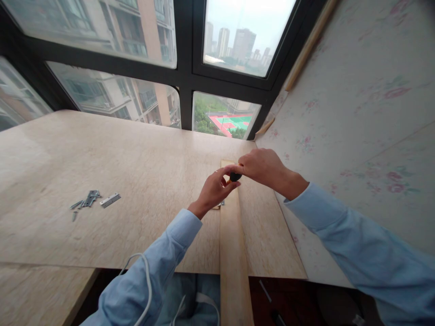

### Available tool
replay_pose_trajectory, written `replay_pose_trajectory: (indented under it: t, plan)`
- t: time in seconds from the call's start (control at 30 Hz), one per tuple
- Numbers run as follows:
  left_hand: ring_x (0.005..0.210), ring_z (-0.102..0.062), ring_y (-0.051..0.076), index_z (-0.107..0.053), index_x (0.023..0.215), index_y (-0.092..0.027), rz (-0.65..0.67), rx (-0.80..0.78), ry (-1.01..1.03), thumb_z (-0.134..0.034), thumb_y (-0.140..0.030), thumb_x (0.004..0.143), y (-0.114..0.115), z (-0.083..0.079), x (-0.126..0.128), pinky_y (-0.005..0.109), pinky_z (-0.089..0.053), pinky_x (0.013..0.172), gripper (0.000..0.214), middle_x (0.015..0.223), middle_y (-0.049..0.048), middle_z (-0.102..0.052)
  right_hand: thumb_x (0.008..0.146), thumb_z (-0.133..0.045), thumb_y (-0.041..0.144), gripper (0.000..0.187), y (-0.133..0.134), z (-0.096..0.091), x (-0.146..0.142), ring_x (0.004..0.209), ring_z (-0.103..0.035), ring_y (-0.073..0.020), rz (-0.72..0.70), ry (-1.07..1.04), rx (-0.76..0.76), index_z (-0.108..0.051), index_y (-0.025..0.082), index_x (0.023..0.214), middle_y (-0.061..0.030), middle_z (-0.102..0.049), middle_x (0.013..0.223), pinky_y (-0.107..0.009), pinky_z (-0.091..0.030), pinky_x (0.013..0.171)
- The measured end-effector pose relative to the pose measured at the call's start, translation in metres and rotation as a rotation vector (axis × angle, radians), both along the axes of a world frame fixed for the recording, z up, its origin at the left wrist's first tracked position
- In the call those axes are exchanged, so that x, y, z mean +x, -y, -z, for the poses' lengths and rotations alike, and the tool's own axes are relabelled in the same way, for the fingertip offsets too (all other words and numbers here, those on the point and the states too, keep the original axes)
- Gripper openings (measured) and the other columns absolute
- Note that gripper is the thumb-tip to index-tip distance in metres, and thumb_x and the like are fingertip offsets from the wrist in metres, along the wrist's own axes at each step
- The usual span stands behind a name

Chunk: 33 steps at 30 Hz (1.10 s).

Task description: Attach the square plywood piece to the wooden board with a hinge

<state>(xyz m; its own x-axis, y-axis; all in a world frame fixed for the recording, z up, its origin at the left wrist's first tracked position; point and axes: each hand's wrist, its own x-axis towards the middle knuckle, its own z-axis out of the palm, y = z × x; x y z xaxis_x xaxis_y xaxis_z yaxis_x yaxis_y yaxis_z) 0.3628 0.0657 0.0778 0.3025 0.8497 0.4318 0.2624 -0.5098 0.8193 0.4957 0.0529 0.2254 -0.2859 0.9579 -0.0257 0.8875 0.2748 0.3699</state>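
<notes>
A long pale wooden strip lies on the beige worktop and runs toward me past its front edge. My right hand is closed over the black handle of a tool, probably a screwdriver, held upright above the strip. My left hand pinches the tool just below the handle, where an orange part shows. A small metal piece peeks out under my left hand at the strip's left edge.
Loose metal hinges and screws lie on the worktop's left half. A floral-papered wall stands close on the right. Dark-framed windows run along the back. A white cable hangs by my left sleeve.
</notes>
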Motion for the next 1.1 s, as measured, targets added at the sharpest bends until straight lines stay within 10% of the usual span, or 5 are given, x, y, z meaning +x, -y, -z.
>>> replay_pose_trajectory:
  t: [0.2,0.37,0.47,0.9,1.1]
  plan:
    - [0.064,-0.057,0.012,-0.065,0.105,-0.017,-0.038,0.012,-0.082,-0.073,-0.023,0.084,-0.005,-0.004,0.000,0.028,-0.047,0.065,0.023,0.095,0.0033,-0.072,0.101,-0.023,0.067,0.076,0.002,-0.001,-0.003,0.087,-0.070,-0.0316,0.101,-0.057,0.005,-0.076,0.014,0.091,-0.0185,-0.073,0.090,-0.032,-0.038,0.064]
    - [0.071,-0.062,0.014,-0.062,0.115,-0.018,0.027,-0.032,-0.078,-0.064,-0.013,0.087,-0.004,-0.008,-0.004,0.028,-0.047,0.068,0.028,0.095,0.0039,-0.073,0.095,-0.061,0.032,0.024,0.003,-0.009,0.015,0.098,-0.065,-0.0216,-0.285,-0.336,-0.154,-0.069,0.019,0.114,-0.0089,-0.071,0.107,-0.027,-0.040,0.076]
    - [0.078,-0.066,0.017,-0.062,0.114,-0.017,0.060,-0.053,-0.077,-0.060,-0.011,0.088,-0.004,-0.006,-0.004,0.028,-0.048,0.071,0.027,0.096,0.0046,-0.073,0.092,-0.056,0.012,0.016,0.000,-0.011,0.020,0.090,-0.062,-0.0174,-0.364,-0.288,-0.226,-0.071,0.015,0.096,-0.0083,-0.069,0.097,-0.025,-0.039,0.075]
    - [0.075,-0.063,0.016,-0.057,0.117,-0.017,0.100,-0.022,-0.113,-0.067,-0.025,0.086,-0.002,0.010,-0.005,0.033,-0.052,0.072,0.032,0.112,0.0080,-0.069,0.099,-0.032,0.067,0.071,0.001,-0.002,-0.002,0.083,-0.070,-0.0297,0.012,0.017,0.025,-0.077,0.013,0.086,-0.0169,-0.073,0.083,-0.030,-0.034,0.058]
    - [0.125,-0.054,0.033,-0.046,0.138,-0.017,0.098,-0.042,-0.402,-0.084,-0.030,0.072,-0.003,0.033,-0.016,0.049,-0.043,0.103,0.078,0.133,0.0145,-0.061,0.098,-0.033,0.069,0.073,0.005,-0.003,-0.006,0.083,-0.071,-0.0305,0.075,0.026,0.041,-0.076,0.012,0.088,-0.0183,-0.073,0.084,-0.030,-0.032,0.056]
